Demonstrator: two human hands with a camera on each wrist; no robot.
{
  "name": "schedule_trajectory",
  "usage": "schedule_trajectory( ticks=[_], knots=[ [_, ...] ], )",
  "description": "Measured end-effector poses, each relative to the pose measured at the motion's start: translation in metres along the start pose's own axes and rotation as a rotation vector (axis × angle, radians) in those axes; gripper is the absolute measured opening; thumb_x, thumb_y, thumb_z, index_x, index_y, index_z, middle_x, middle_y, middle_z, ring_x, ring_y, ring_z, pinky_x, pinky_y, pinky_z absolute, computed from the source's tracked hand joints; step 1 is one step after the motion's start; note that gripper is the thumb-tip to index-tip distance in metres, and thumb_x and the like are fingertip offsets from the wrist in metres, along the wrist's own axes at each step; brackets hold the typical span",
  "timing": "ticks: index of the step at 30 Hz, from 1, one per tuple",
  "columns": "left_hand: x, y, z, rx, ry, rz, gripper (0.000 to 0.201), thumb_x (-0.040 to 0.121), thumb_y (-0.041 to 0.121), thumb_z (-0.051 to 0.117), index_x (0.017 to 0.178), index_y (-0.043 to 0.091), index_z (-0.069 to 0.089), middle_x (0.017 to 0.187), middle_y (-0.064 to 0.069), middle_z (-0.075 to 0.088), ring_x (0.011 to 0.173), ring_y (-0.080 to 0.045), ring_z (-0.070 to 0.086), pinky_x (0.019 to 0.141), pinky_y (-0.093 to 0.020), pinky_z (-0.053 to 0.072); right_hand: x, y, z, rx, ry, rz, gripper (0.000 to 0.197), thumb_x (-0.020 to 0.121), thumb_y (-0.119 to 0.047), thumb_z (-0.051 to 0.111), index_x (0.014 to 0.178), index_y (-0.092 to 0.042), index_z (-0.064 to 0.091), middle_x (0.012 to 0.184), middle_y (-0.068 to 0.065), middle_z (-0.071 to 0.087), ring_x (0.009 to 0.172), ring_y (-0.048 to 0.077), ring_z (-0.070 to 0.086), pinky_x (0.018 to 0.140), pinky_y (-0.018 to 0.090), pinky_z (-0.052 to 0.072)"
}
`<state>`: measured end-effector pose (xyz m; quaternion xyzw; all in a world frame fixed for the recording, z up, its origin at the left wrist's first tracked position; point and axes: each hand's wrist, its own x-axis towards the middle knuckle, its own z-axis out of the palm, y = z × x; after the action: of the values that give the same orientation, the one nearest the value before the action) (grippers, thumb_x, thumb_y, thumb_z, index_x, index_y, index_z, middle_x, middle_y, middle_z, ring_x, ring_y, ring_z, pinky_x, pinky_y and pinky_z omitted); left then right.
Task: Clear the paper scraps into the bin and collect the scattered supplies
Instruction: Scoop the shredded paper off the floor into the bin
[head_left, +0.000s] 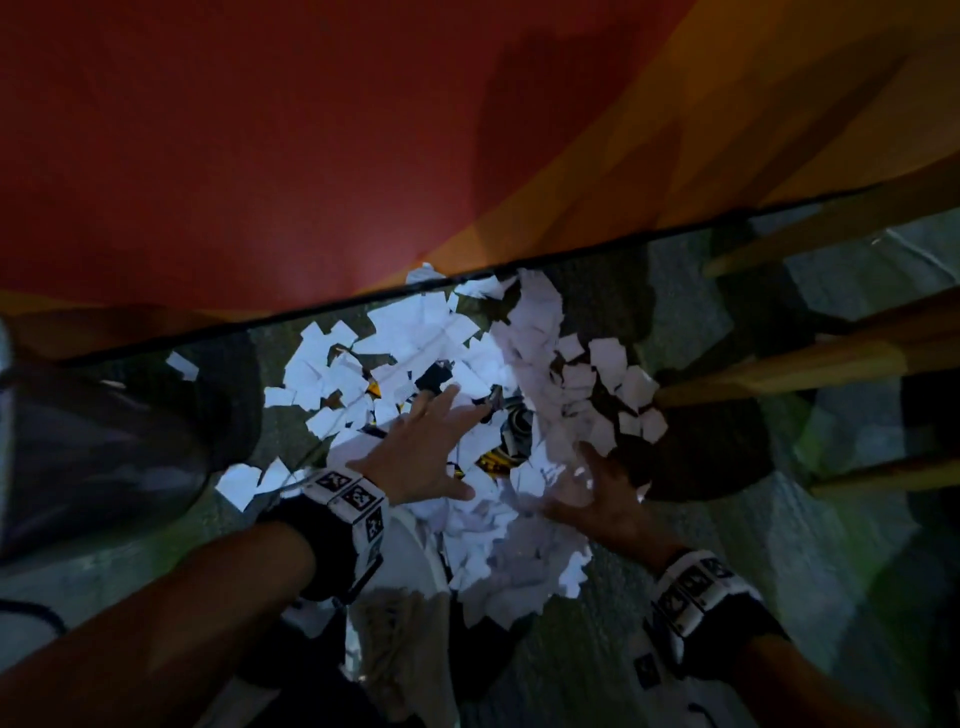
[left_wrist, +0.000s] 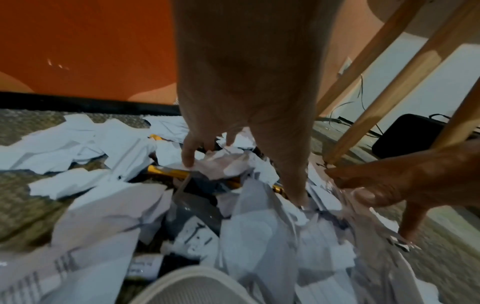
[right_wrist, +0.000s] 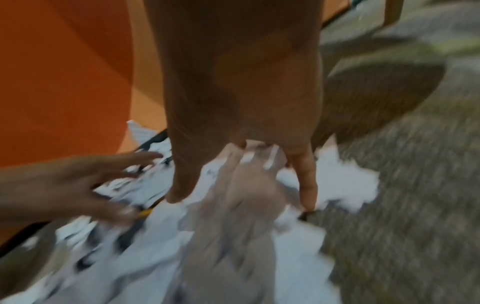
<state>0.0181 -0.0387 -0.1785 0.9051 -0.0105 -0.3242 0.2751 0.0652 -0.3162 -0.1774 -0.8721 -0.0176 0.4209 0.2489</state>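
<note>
A heap of torn white paper scraps (head_left: 405, 332) covers the carpet against the orange wall. My left hand (head_left: 421, 457) lies on the middle of the heap, fingers spread and touching the paper. At the heap's right edge, my right hand (head_left: 597, 493) has its fingers reaching down into the scraps; the right wrist view is blurred, and paper (right_wrist: 337, 185) lies around its thumb and forefinger. Yellow pencils (left_wrist: 166, 171) and a dark grey thing (left_wrist: 192, 205) show partly under the scraps. The dark bin (head_left: 88, 441) stands to the left.
Wooden chair legs (head_left: 779, 374) slant over the carpet on the right, close to the right hand. A black case (left_wrist: 405, 135) sits behind them. My white shoe (left_wrist: 192, 288) is at the heap's near edge. A black skirting (head_left: 571, 249) runs along the wall.
</note>
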Motion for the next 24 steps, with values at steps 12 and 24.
schedule_trajectory(
  ticks=[12,24],
  knots=[
    [0.008,0.009,0.010,0.041,0.368,0.020,0.026,0.100,0.013,0.048,0.125,0.012,0.055,0.130,-0.013,0.045,0.117,-0.031,0.046,0.095,-0.041,0.041,0.001,-0.038,0.039,0.123,0.371,-0.117,0.064,0.086,-0.021,0.071,0.143,-0.010,0.044,0.135,0.017,0.052,0.123,0.036,0.050,0.091,0.033,0.040],
    [0.049,-0.030,-0.062,-0.328,0.614,0.016,0.033,0.099,0.008,0.044,0.129,0.015,0.056,0.111,-0.006,0.048,0.090,-0.023,0.052,0.081,-0.031,0.042,0.101,-0.125,-0.046,0.013,0.330,-0.309,0.052,0.083,-0.008,0.069,0.132,-0.006,0.054,0.127,0.020,0.059,0.117,0.034,0.056,0.088,0.031,0.044]
  ],
)
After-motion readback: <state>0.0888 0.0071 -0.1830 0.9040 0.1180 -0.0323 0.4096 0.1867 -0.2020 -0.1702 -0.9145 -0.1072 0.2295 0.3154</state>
